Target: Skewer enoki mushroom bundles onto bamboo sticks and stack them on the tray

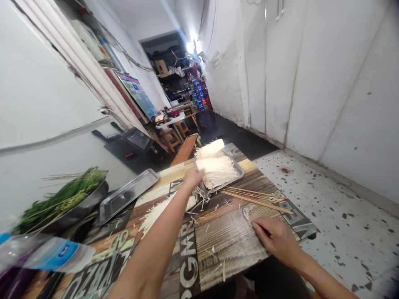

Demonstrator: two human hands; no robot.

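Observation:
My left hand (pixel 192 177) reaches forward to a metal tray (pixel 236 167) piled with white enoki mushrooms (pixel 217 169), its fingers closed on the near edge of the bunch. A loose heap of the same white strands (pixel 156 214) lies on the wooden table (pixel 218 245) beside my forearm. My right hand (pixel 276 238) rests on the table's right side, fingers curled down against the surface with nothing visibly in them. A bundle of bamboo skewers (pixel 255 197) lies just beyond my right hand.
An empty metal tray (pixel 127 194) sits at the left. A metal bowl of green chives (pixel 62 199) stands further left. A plastic water bottle (pixel 52 255) lies at the near left. Terrazzo floor (pixel 343 216) and white wall run along the right; stools and tables fill the corridor beyond.

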